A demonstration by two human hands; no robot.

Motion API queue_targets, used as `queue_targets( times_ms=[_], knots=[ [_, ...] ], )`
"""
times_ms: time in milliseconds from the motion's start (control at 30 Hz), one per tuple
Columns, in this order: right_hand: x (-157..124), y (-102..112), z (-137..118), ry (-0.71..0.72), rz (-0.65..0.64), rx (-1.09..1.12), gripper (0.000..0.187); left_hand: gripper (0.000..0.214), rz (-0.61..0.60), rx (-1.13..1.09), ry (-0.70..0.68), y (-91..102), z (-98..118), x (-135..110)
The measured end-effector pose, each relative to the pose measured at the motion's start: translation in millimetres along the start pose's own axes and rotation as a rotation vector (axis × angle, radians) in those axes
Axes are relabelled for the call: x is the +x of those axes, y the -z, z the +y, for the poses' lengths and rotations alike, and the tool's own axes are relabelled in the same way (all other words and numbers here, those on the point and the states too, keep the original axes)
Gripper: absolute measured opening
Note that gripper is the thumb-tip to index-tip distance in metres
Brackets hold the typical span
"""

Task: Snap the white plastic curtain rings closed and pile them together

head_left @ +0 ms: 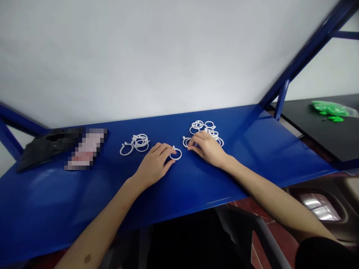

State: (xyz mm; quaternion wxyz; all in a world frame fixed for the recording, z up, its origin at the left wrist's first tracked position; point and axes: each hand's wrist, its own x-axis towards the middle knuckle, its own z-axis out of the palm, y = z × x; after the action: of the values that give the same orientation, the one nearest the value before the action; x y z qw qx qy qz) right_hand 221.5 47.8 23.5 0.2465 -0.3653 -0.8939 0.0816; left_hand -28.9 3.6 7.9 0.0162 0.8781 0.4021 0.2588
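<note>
Blue surface (260, 149) carries two piles of white rings (139, 142), the left hand (153, 163) pinching a lone ring (181, 154) between them — likely for steadiness — while the right hand's (208, 147) grip, at the right pile (212, 132), is unclear.

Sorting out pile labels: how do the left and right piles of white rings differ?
Extent: the right pile spreads wider than the left pile.
Cover: the right hand hides part of the right pile; no hand covers the left pile.
Shared: both piles are white, overlap in places and lie on the blue table.
</note>
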Motion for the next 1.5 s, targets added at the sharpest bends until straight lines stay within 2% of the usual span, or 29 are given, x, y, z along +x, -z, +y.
queue_targets(
  times_ms=[133, 233, 467, 667, 900, 1067, 1200, 1300, 1400, 1500],
  knots=[
    [-0.3, -7.9, -15.7, 0.062, 0.033, 0.098, 0.020, 0.022, 0.030, -0.045, 0.056, -1.7, 0.0, -1.1],
    [1.3, -19.4, -28.9, 0.110, 0.013, 0.086, 0.025, 0.023, 0.061, -0.059, 0.063, -3.8, -1.7, -1.7],
    [6.5, -36.3, -34.7, 0.162, -0.019, -0.026, 0.034, 0.005, 0.041, 0.014, -0.015, -2.7, -2.1, 0.2],
    [6.9, -32.4, -29.7, 0.188, 0.014, -0.096, 0.040, 0.018, 0.011, 0.006, -0.043, -4.0, -6.3, -0.6],
    [9.1, -29.7, -27.0, 0.312, -0.099, -0.277, 0.029, 0.020, 0.013, 0.164, -0.094, -7.3, -6.8, -2.2],
    [6.1, -28.9, -26.6, 0.388, -0.182, -0.267, 0.028, 0.021, 0.039, 0.274, -0.162, -3.4, 0.3, -2.0],
    [0.4, -23.3, -30.2, 0.413, -0.133, -0.290, 0.031, 0.022, 0.055, 0.221, -0.257, 3.8, 2.1, -1.2],
    [-3.7, -18.9, -33.8, 0.440, -0.089, -0.327, 0.030, 0.027, -0.002, 0.176, -0.309, 5.4, 2.4, -1.1],
    [-6.0, -16.7, -37.4, 0.426, -0.058, -0.375, 0.026, 0.030, -0.027, 0.268, -0.317, 1.4, 5.4, -1.5],
    [-6.0, -16.5, -42.8, 0.372, -0.036, -0.407, 0.023, 0.031, -0.012, 0.412, -0.269, -4.5, 11.3, -1.4]
  ],
)
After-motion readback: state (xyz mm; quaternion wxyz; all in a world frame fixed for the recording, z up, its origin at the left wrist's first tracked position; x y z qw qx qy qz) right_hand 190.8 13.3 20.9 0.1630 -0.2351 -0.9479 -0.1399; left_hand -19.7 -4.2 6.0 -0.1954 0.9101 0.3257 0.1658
